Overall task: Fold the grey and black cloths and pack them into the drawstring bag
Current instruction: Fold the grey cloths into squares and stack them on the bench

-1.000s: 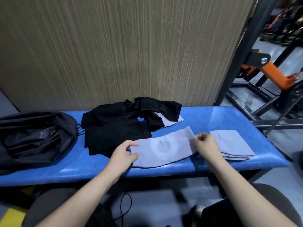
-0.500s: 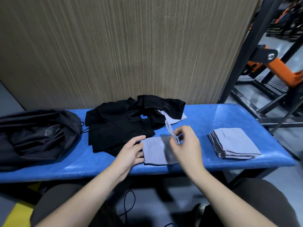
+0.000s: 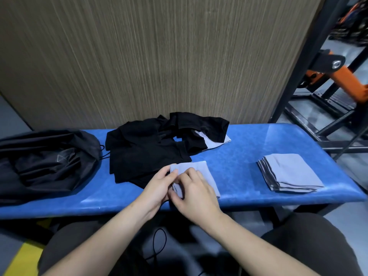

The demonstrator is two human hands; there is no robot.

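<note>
At the far left the black drawstring bag (image 3: 45,162) lies slumped on the blue bench (image 3: 249,154), its left side cut off by the frame edge; a faint pale triangular mark shows on its fabric, too small to read. Just right of it, a cord trailing between them, the unfolded black cloths (image 3: 147,150) sit in a heap against the wood-grain wall panel (image 3: 159,56), a strip of grey cloth peeking out beneath the heap's right end.

At the bench's front edge the folded grey cloth (image 3: 201,172) lies flat, overlapping the heap's near corner. The left hand (image 3: 157,188) and right hand (image 3: 197,194) meet over its left part and hide it; the fingers of both curl onto its edge and seem to pinch it.

Bare blue surface separates this cloth from the stack of folded grey cloths (image 3: 288,172), which sits near the bench's right end. Beyond stands a black and orange metal frame (image 3: 338,76), partly out of view.
</note>
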